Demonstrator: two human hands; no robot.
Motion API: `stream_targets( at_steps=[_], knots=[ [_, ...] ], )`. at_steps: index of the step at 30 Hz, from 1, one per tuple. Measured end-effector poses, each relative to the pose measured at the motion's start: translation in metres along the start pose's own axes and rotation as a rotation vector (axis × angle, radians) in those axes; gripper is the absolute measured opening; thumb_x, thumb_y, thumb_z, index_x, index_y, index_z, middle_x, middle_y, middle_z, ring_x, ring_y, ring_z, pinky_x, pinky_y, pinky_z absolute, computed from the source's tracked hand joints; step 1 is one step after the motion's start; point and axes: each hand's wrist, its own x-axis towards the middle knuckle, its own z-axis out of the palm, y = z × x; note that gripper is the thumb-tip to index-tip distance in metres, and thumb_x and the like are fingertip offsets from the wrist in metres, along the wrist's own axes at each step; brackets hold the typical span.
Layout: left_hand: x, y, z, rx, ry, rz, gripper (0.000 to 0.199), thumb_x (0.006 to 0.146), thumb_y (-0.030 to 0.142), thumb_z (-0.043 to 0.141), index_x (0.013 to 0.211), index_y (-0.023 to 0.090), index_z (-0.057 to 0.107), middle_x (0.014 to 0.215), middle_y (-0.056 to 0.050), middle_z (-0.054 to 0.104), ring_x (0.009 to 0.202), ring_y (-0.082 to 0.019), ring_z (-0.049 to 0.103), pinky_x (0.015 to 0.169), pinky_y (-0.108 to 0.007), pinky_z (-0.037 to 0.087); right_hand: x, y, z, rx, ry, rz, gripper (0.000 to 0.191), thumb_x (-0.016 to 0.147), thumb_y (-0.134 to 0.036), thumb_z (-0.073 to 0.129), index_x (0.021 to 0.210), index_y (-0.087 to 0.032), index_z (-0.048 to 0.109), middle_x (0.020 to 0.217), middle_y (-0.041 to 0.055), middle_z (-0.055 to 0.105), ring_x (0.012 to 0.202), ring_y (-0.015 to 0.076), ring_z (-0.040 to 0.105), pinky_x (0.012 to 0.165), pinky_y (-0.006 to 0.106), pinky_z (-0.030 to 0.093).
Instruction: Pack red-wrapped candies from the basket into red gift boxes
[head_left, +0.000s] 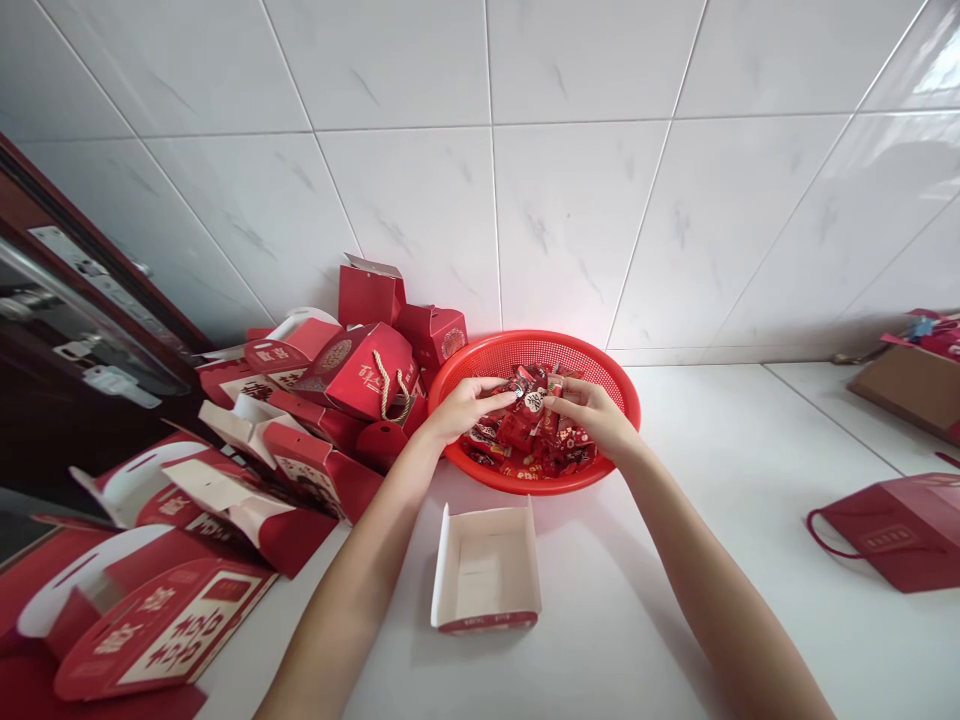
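Note:
A round red plastic basket (615, 470) stands against the tiled wall, holding a heap of wrapped candies (525, 465) in red and dark wrappers. My left hand (469, 407) is over the basket's left part, its fingers closed on red wrapped candy (523, 380). Over the right part, my right hand (596, 410) has its thumb and fingers closed on another wrapped candy (553, 388). Both hands are close together above the heap. Just in front of the basket, an open white-lined box (487, 570) with a red front sits on the white surface, and nothing shows inside it.
Many red gift boxes (360, 370), some open, are piled along the left. A red bag-like box with a cord handle (892, 530) lies at the right. Behind it is a brown cardboard box (911, 385) with red items. A dark door frame (90, 270) borders the left.

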Motion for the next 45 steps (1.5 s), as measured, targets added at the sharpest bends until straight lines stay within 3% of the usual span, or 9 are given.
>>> stream_targets(
  at_steps=[9,17,22,28,34,41,45],
  knots=[
    [0.0025,-0.0051,-0.0044,0.101,-0.004,0.047,0.044,0.069,0.056,0.088,0.088,0.016,0.084,0.094,-0.008,0.080,0.095,-0.027,0.071,0.088,-0.038,0.055,-0.0003,-0.0007,-0.0003,0.005,-0.008,0.007,0.049,0.075,-0.044,0.083,0.117,-0.021,0.076,0.096,0.0059,0.081,0.088,0.0253,0.075,0.067,0.032,0.058],
    [0.0027,-0.0054,-0.0034,0.054,-0.026,0.030,0.046,0.070,0.056,0.088,0.093,0.016,0.082,0.095,-0.008,0.081,0.094,-0.026,0.073,0.091,-0.040,0.056,0.0010,0.0018,-0.0010,0.038,-0.021,-0.012,0.049,0.075,-0.046,0.083,0.117,-0.020,0.076,0.104,0.0072,0.080,0.092,0.0241,0.075,0.069,0.029,0.058],
    [0.0013,-0.0030,-0.0007,0.030,-0.013,0.014,0.051,0.066,0.057,0.090,0.095,0.016,0.082,0.093,-0.008,0.081,0.090,-0.026,0.074,0.087,-0.039,0.058,0.0011,0.0012,-0.0008,0.043,-0.001,-0.003,0.047,0.075,-0.045,0.085,0.114,-0.019,0.077,0.096,0.0067,0.080,0.085,0.0236,0.075,0.066,0.030,0.059],
    [-0.0011,0.0024,0.0024,0.014,-0.016,0.041,0.051,0.070,0.057,0.088,0.098,0.016,0.082,0.095,-0.007,0.082,0.096,-0.028,0.075,0.093,-0.041,0.057,0.0011,0.0021,-0.0019,0.029,-0.015,0.019,0.046,0.076,-0.043,0.085,0.115,-0.019,0.076,0.094,0.0071,0.081,0.085,0.0245,0.075,0.069,0.032,0.061],
    [-0.0012,0.0025,0.0038,0.014,-0.055,0.013,0.053,0.061,0.046,0.096,0.101,0.016,0.080,0.096,-0.007,0.082,0.095,-0.027,0.075,0.094,-0.042,0.057,0.0014,0.0027,-0.0022,0.021,-0.019,0.017,0.046,0.075,-0.042,0.086,0.115,-0.020,0.076,0.093,0.0066,0.080,0.088,0.0262,0.076,0.072,0.035,0.064],
    [-0.0020,0.0018,0.0037,0.015,0.035,0.072,0.053,0.061,0.044,0.095,0.103,0.016,0.080,0.100,-0.007,0.082,0.101,-0.029,0.074,0.097,-0.043,0.056,0.0012,0.0017,-0.0015,0.033,-0.010,0.020,0.052,0.074,-0.042,0.086,0.119,-0.020,0.073,0.098,0.0075,0.079,0.092,0.0261,0.075,0.073,0.035,0.063],
    [-0.0003,0.0003,0.0028,0.015,0.056,0.084,0.053,0.060,0.044,0.095,0.102,0.016,0.080,0.101,-0.009,0.082,0.104,-0.031,0.074,0.096,-0.044,0.057,0.0017,0.0012,-0.0011,0.027,0.054,-0.006,0.048,0.070,-0.045,0.087,0.109,-0.020,0.073,0.103,0.0092,0.078,0.095,0.0267,0.073,0.070,0.033,0.061]
  ],
)
